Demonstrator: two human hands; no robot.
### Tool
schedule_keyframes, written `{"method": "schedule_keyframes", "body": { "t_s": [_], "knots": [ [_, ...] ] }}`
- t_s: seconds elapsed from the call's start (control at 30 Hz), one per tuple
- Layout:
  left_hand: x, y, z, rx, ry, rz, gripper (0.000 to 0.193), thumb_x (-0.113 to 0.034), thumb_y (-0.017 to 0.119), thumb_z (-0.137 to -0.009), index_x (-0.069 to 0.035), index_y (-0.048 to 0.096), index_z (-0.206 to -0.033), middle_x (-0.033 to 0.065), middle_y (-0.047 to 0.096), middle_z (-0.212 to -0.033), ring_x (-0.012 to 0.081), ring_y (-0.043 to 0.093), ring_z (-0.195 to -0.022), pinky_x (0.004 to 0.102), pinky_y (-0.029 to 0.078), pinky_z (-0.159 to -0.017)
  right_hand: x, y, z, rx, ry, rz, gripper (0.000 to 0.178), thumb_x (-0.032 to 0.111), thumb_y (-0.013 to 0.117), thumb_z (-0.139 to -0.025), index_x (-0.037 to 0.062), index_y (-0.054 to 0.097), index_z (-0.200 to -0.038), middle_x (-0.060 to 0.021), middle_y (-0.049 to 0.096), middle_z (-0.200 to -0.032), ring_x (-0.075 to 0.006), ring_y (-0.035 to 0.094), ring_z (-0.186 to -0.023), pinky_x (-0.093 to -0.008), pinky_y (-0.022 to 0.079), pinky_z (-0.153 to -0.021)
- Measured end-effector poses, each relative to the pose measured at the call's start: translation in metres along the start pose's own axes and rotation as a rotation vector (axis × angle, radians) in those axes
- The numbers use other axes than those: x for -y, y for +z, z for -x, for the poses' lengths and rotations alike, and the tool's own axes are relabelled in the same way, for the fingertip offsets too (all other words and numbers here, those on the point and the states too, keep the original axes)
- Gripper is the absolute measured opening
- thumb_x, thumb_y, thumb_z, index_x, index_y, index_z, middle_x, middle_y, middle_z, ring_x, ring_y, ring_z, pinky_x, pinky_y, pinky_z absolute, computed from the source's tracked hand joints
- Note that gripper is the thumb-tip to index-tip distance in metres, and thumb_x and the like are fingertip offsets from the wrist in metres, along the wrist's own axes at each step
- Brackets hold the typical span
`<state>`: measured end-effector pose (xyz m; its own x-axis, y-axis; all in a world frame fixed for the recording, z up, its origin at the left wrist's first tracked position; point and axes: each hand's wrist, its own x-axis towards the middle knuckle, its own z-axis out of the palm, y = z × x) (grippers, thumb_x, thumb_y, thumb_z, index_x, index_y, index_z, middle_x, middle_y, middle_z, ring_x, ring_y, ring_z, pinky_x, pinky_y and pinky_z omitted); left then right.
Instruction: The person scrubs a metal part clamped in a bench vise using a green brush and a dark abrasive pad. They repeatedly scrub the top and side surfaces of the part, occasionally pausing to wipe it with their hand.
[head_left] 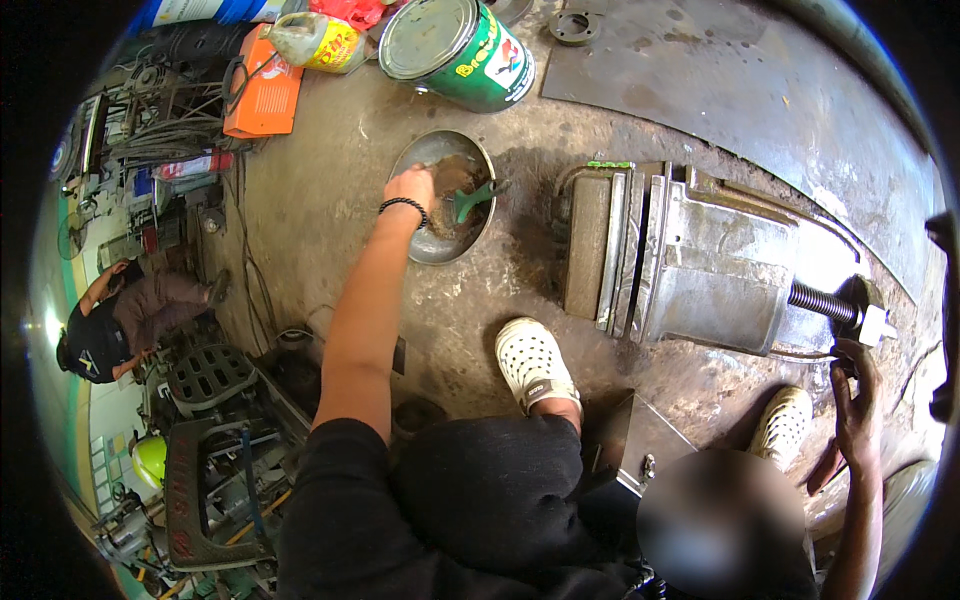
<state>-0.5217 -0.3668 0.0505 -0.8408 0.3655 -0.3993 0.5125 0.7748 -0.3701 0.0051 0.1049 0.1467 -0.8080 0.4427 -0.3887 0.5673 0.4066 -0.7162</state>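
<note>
Reaches with left hand (pixel 410 187) into round metal pan (pixel 436 250) on stained floor (pixel 450 305), just beside brown residue (pixel 455 174) and near green tool (pixel 466 204); seems to curl fingers, cannot tell if clamped on anything. Holds right hand (pixel 858 395) near screw (pixel 822 302) and pale nut (pixel 873 325) of big metal vise (pixel 725 285); cannot tell if fingers grip or merely touch. Has vise lying on floor, right of pan, with green can (pixel 490 65) beyond pan and orange box (pixel 263 95) to far left.
</note>
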Motion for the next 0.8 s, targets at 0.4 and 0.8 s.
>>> {"method": "schedule_keyframes", "body": {
  "t_s": [0.4,0.8],
  "knots": [
    [0.017,0.014,-0.021,0.16,-0.042,0.364,0.06,-0.008,0.057,-0.084,-0.018,0.058,-0.143,0.023,0.066,-0.127,0.0402,0.062,-0.12,0.0452,0.049,-0.105,0.016,-0.002,0.036,0.083,-0.06,0.13,0.035,0.0,0.066,-0.087,-0.0038,0.063,-0.122,-0.02,0.067,-0.114,-0.0332,0.066,-0.105,-0.041,0.051,-0.094],
    [-0.081,-0.114,0.118,-0.031,0.003,1.623,0.052,-0.017,0.065,-0.098,-0.007,0.047,-0.146,0.0063,0.067,-0.116,0.0154,0.066,-0.092,0.0308,0.055,-0.075,-0.028,-0.008,0.022,-0.165,-0.176,-0.199,0.031,0.014,0.065,-0.098,-0.0018,0.065,-0.124,-0.0169,0.072,-0.114,-0.0257,0.069,-0.107,-0.0372,0.053,-0.095]
  ]
}}
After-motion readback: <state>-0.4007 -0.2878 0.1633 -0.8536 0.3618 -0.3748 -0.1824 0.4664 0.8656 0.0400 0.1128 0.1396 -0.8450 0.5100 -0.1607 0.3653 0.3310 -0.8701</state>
